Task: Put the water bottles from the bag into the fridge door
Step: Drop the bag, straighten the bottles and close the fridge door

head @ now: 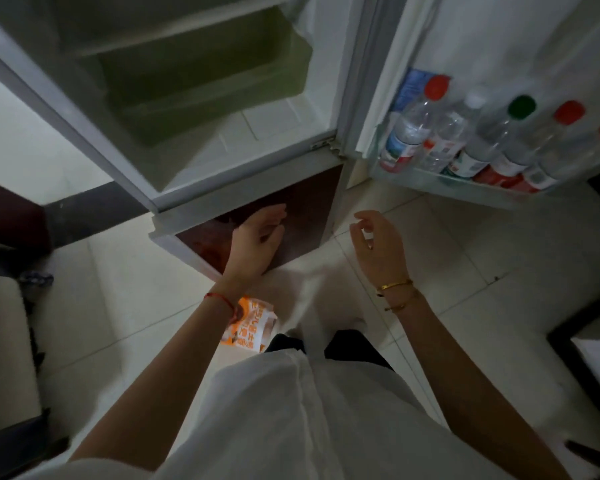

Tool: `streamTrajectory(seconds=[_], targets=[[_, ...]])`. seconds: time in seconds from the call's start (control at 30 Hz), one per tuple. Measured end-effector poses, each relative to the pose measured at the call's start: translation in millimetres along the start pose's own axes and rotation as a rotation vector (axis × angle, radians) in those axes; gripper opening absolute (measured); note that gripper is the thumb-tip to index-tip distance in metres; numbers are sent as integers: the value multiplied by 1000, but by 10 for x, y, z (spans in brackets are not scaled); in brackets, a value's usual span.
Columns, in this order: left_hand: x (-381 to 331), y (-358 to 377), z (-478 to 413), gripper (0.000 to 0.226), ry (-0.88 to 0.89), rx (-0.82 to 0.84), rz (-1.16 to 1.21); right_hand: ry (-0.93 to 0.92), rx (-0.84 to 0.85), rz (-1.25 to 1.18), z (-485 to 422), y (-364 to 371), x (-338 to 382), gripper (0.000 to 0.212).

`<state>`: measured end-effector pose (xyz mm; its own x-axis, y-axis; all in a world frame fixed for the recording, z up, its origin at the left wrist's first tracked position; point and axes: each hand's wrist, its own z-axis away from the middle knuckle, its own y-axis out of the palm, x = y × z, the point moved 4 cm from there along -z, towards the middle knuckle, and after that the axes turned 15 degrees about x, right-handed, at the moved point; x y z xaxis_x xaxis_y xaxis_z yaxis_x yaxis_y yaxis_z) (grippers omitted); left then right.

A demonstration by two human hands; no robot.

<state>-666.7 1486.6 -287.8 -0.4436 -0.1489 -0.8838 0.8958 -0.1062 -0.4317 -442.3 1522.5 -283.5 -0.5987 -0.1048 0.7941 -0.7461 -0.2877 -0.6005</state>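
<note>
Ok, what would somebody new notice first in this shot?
Probably the row of water bottles with red, white and green caps, packed into the open fridge door shelf at upper right. Next, two empty hands over the tiled floor: left hand, right hand. An orange and white bag lies below them.

My fridge door shelf [440, 178] carries five water bottles [478, 140] in a row, leaning, caps red, white, green, red, red, with a blue carton [411, 88] behind at its left end. On the tiled floor [430, 244] below me lies an orange-and-white bag [253, 327].
</note>
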Motion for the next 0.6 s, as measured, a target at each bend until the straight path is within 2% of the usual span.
streamTrajectory(seconds=[0.23, 0.6], targets=[[-788, 233, -110, 38, 262, -11, -47, -29, -224, -74, 203, -600, 67, 24], [-1915, 763, -324, 40, 486, 11, -31, -100, -456, -78, 442, -1706, 48, 28]])
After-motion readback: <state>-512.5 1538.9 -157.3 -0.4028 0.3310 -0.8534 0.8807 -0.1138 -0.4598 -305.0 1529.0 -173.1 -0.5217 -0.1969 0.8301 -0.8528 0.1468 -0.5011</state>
